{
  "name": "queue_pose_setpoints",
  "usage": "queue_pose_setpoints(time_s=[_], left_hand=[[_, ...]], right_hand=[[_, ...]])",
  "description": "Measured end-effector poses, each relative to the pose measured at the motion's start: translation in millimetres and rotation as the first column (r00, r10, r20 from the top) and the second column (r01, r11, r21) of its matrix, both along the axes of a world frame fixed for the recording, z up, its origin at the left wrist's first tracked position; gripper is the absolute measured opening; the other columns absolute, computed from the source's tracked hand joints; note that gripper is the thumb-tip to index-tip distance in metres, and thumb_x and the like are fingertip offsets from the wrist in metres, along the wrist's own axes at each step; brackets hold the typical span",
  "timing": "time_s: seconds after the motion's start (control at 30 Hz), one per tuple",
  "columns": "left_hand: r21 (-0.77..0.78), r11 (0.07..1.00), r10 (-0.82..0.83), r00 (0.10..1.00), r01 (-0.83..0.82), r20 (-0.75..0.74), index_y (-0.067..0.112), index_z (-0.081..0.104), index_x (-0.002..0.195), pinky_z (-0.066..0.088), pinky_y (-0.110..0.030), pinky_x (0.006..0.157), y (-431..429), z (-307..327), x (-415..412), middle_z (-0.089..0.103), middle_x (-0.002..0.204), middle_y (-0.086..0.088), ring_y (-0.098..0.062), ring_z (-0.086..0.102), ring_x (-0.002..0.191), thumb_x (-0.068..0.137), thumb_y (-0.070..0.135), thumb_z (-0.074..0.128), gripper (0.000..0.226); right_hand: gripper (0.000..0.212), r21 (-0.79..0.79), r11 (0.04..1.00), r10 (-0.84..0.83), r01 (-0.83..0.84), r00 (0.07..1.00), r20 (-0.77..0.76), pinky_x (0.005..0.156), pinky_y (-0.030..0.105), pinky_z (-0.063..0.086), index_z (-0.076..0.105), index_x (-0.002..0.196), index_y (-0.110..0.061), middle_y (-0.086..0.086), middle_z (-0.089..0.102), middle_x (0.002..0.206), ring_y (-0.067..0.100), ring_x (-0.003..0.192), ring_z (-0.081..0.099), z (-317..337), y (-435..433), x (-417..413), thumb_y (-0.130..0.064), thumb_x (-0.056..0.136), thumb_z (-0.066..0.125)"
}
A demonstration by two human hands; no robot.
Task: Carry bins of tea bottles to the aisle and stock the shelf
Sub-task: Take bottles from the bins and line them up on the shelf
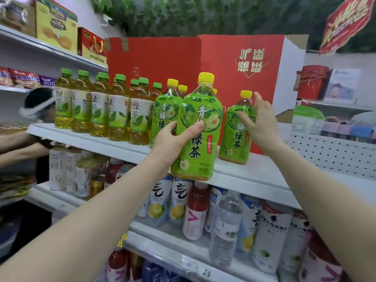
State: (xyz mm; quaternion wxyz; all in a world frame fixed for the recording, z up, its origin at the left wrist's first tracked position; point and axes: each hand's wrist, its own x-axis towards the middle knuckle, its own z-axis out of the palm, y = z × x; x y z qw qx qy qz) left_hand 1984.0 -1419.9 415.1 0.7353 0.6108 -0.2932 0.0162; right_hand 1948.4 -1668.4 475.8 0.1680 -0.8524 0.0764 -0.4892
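My left hand (175,137) grips a large yellow-capped green tea bottle (200,139) by its left side, its base at the front edge of the white top shelf (254,176). My right hand (257,121) is spread with straight fingers against the right side of another yellow-capped bottle (236,137) standing on the shelf. More yellow-capped bottles (164,110) stand behind on the left. A row of green-capped tea bottles (101,108) fills the shelf's left part.
Two red cartons (244,78) stand behind the bottles. Lower shelves hold assorted drink bottles (195,212). Another person (38,110) reaches into the shelves at far left. A white perforated panel (333,151) and more goods lie to the right.
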Motion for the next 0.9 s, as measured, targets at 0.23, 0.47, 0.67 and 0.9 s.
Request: queue_pose_setpoints(time_s=[0.23, 0.47, 0.67, 0.9], left_hand=[[0.044, 0.988, -0.151, 0.987, 0.148, 0.059, 0.018, 0.054, 0.135, 0.054, -0.045, 0.096, -25, 6, -14, 0.072, 0.115, 0.004, -0.016, 0.07, 0.105, 0.058, 0.074, 0.079, 0.099], [0.251, 0.953, 0.012, 0.851, -0.168, 0.526, 0.017, 0.057, 0.13, 0.047, -0.035, 0.101, -17, 40, -2, 0.064, 0.112, 0.005, -0.008, 0.059, 0.101, 0.09, 0.066, 0.044, 0.065], [0.281, 0.766, 0.152, 0.589, -0.578, 0.794, 0.021, 0.033, 0.153, 0.03, -0.04, 0.116, -17, 38, 46, 0.032, 0.156, -0.005, -0.023, 0.033, 0.142, 0.093, 0.039, 0.065, 0.071], [0.353, 0.695, 0.106, 0.575, -0.626, 0.811, 0.026, 0.018, 0.158, 0.024, -0.046, 0.12, -29, 17, 62, 0.01, 0.166, -0.002, -0.024, 0.012, 0.152, 0.087, 0.033, 0.074, 0.09]], right_hand=[[0.076, 0.349, 0.816, 0.481, -0.461, 0.876, 0.033, 0.099, 0.044, 0.05, 0.041, 0.141, -0.032, -0.008, 0.06, 0.128, 0.01, 0.114, 0.061, -9, 85, -39, -0.078, 0.081, 0.051], [0.057, 0.278, 0.877, 0.352, -0.393, 0.917, 0.188, 0.093, 0.047, 0.054, 0.049, 0.125, -0.033, -0.007, 0.068, 0.106, 0.013, 0.1, 0.068, 10, 68, -50, -0.07, 0.083, 0.059], [0.065, 0.263, 0.929, 0.226, -0.26, 0.962, 0.156, 0.093, 0.046, 0.052, 0.044, 0.132, -0.03, -0.007, 0.064, 0.108, 0.012, 0.099, 0.064, 6, 48, -31, -0.071, 0.083, 0.055], [0.066, 0.213, 0.968, 0.114, -0.135, 0.988, 0.106, 0.099, 0.041, 0.046, 0.037, 0.141, -0.022, 0.003, 0.059, 0.123, 0.022, 0.112, 0.056, -13, 36, -9, -0.063, 0.092, 0.053]])
